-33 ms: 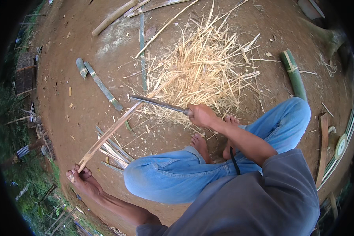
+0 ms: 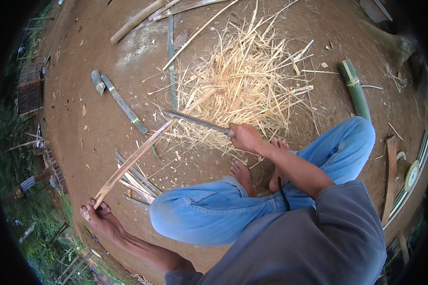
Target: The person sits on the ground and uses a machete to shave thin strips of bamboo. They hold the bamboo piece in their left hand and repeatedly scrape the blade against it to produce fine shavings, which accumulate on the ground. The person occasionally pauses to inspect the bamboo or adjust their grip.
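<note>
My left hand [image 2: 102, 218], out at the lower left, is closed around the near end of a long split bamboo strip [image 2: 133, 159]. The strip slants up and away toward the heap of shavings. In my right hand [image 2: 247, 137] is the handle of a long-bladed knife [image 2: 197, 121], its dark blade pointing left. That blade lies across the strip near its far part. Beneath and beyond the knife spreads a big loose pile of pale bamboo shavings [image 2: 247, 80].
Cut strips [image 2: 138, 180] lie beside my left knee. Green bamboo pieces [image 2: 124, 104] rest at left, and a thick bamboo section [image 2: 354, 90] stands by my right knee. A wooden board [image 2: 390, 178] and a round pale disc [image 2: 412, 175] are at right. Poles [image 2: 138, 21] lie at the top.
The knife has shifted slightly to the right, and its blade tip sits a little higher in the view. My left hand keeps its place on the bamboo strip.
</note>
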Available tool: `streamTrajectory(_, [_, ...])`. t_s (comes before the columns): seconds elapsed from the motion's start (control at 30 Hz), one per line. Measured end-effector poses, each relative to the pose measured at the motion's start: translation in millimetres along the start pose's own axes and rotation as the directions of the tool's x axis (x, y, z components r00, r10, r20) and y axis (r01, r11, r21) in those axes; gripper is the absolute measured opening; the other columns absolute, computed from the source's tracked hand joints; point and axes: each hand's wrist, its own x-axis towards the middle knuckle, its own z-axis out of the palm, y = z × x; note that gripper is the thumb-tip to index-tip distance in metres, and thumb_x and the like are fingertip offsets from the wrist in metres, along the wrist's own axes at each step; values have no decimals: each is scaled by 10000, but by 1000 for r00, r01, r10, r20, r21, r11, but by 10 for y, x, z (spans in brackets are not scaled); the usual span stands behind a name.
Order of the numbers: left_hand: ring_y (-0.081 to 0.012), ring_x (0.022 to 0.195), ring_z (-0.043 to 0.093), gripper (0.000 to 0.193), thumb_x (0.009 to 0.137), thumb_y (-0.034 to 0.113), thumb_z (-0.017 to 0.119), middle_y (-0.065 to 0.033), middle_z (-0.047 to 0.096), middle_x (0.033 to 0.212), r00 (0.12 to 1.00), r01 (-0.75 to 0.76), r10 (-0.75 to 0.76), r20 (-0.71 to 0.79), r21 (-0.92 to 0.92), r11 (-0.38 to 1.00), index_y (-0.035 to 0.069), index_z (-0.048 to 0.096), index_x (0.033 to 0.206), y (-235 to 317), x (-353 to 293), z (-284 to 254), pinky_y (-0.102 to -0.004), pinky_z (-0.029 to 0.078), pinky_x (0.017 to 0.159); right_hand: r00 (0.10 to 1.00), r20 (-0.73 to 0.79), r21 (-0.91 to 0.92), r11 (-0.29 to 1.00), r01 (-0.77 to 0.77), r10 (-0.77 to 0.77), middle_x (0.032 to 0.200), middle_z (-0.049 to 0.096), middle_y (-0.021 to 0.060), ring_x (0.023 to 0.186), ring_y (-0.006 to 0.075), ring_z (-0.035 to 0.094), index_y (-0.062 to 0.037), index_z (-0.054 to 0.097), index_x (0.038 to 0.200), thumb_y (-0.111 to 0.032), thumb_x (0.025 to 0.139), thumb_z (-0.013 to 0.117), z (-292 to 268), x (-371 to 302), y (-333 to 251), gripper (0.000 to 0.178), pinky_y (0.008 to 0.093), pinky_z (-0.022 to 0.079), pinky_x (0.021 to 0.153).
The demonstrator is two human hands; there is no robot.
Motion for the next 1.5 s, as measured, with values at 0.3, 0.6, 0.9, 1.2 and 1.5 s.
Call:
streamTrajectory(0.3, [-126, 704, 519, 97, 972, 94, 560, -70, 572, 907, 999, 26, -25, -47, 13, 1000, 93, 463, 972, 231, 5, 42, -244, 442, 620, 999, 41, -83, 996, -23, 26, 805, 659, 227, 742, 394, 649, -16, 595, 1003, -194, 891, 545, 3, 97, 118, 216, 491, 514, 717])
streamTrajectory(0.6, [-105, 651, 548, 160, 985, 209, 569, -53, 563, 882, 999, -6, 2, 44, 90, 996, 107, 446, 973, 356, 102, 4, -205, 424, 512, 971, -69, -103, 967, -233, 227, 949, 671, 221, 842, 374, 669, -24, 619, 1091, -245, 954, 471, -66, 173, 681, 299, 447, 546, 764])
streamTrajectory(0.9, [-100, 557, 533, 351, 984, 382, 549, -70, 604, 748, 955, -8, 82, -285, 249, 968, 36, 526, 928, -73, 38, -271, -209, 411, 467, 992, 14, 16, 992, 123, -123, 777, 657, 224, 737, 395, 662, -42, 598, 941, -206, 858, 580, 318, -392, -534, 185, 487, 513, 678])
streamTrajectory(1.2, [-114, 579, 524, 355, 972, 381, 574, -66, 592, 760, 948, 44, 53, -315, 293, 955, 34, 501, 950, -360, 86, -473, -214, 399, 493, 995, -25, -27, 995, 98, -99, 747, 648, 262, 716, 415, 661, 5, 593, 976, -138, 886, 548, 531, -90, -458, 175, 500, 523, 654])
streamTrajectory(1.5, [-116, 633, 516, 293, 988, 325, 561, -58, 575, 789, 979, 8, 35, -201, 210, 978, 46, 479, 946, -221, 50, -547, -232, 400, 548, 1000, 14, -164, 986, 4, -2, 853, 674, 229, 814, 372, 672, -11, 626, 1009, -224, 924, 545, 337, 156, -192, 242, 474, 526, 730])
